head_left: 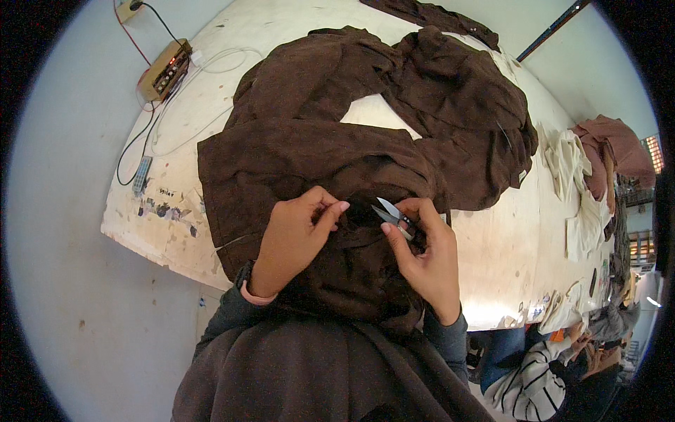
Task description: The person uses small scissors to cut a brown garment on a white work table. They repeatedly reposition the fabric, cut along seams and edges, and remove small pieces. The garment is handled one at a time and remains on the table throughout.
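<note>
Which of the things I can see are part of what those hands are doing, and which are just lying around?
Seemingly in use:
Small snips, held in the right hand
Brown cloth, beneath both hands
Left hand, pinched over the cloth

Seemingly just lying about:
Remote control, on the left
Brown box, farther back
Cream cloth, far right

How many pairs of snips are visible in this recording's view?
1: the snips are in the right hand, blades apart, over the brown cloth. Others could be hidden under its folds.
</note>
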The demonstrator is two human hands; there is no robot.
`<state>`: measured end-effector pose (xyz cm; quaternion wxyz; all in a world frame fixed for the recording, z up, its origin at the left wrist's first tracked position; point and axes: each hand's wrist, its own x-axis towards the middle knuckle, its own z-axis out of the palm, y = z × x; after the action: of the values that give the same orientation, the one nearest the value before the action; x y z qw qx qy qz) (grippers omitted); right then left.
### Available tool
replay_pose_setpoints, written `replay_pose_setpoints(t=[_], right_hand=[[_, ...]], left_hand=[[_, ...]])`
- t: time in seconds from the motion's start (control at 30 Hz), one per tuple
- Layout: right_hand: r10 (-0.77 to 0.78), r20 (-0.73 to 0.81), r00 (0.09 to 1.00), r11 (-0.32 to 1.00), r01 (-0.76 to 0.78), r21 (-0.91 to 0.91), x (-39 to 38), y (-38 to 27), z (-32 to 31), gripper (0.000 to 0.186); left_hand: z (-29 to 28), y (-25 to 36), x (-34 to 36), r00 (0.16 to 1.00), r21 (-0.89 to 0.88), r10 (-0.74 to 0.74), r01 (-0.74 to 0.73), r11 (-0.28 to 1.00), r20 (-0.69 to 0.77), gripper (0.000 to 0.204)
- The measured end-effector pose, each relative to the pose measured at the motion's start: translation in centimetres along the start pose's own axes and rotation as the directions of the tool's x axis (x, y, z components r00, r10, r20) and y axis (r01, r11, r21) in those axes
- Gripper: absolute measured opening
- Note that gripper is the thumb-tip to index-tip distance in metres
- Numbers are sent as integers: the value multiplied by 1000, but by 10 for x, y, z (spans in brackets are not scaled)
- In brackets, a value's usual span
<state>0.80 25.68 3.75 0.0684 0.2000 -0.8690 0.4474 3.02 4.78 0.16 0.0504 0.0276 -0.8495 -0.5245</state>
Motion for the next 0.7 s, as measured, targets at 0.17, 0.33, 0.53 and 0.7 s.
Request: replay_pose_setpoints(t=[0.17, 0.33, 0.53, 0.7], right_hand=[[-47, 76, 996, 984, 59, -171, 5, -5, -2, 23], [-173, 203, 964, 943, 222, -250, 18, -12, 1, 21], [-233, 273, 934, 888, 318, -333, 25, -7, 14, 20], [-4, 110, 994, 1000, 5, -9, 17, 10, 6, 27]], left_hand=[[-7, -8, -2, 984, -343, -151, 173, 923, 91, 25], [-7, -4, -5, 985, -337, -140, 166, 927, 102, 24], [-11, 0, -10, 986, -310, -157, 166, 936, 52, 25], [-67, -9, -36, 984, 352, 3, 62, 934, -180, 18]])
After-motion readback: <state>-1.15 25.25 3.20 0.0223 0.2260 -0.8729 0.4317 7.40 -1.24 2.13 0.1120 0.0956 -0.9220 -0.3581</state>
